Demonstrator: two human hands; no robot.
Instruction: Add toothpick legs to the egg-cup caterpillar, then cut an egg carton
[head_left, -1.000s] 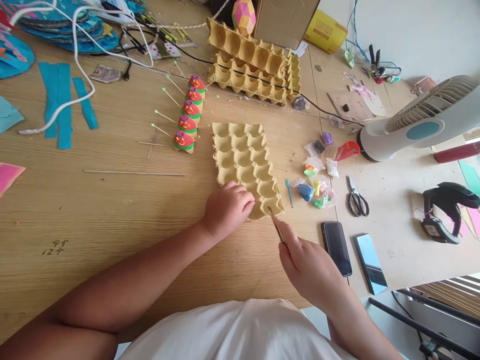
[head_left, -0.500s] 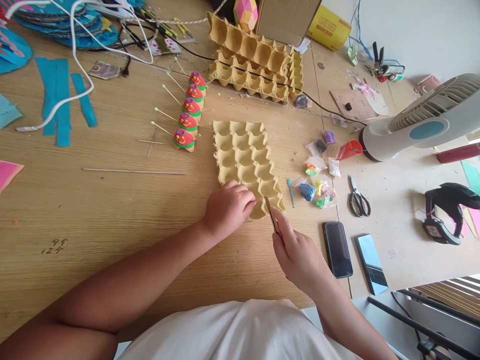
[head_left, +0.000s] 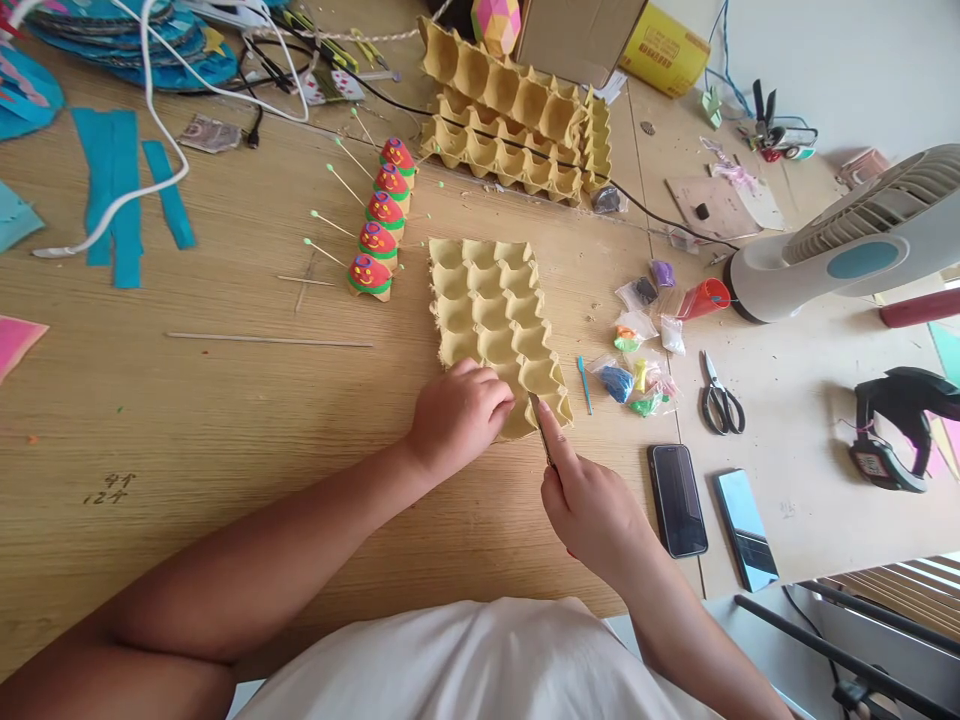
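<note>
A yellow cardboard egg tray (head_left: 491,300) lies flat in the middle of the wooden table. My left hand (head_left: 459,412) is closed over the tray's near left corner and presses it down. My right hand (head_left: 589,505) is closed round a small knife (head_left: 538,425), forefinger stretched along it. The blade tip touches the tray's near edge, just right of my left hand. The knife's handle is hidden in my fist.
A row of red painted egg-cup figures (head_left: 382,215) with pins stands left of the tray. More egg trays (head_left: 517,120) are stacked behind. Clay bags (head_left: 634,375), scissors (head_left: 720,400), two phones (head_left: 677,498) and a fan (head_left: 847,250) lie to the right. Thin sticks (head_left: 270,341) lie left.
My right hand has moved a little left and toward the tray, bringing the blade from beside the near corner onto the tray's near edge. My left hand has stayed put.
</note>
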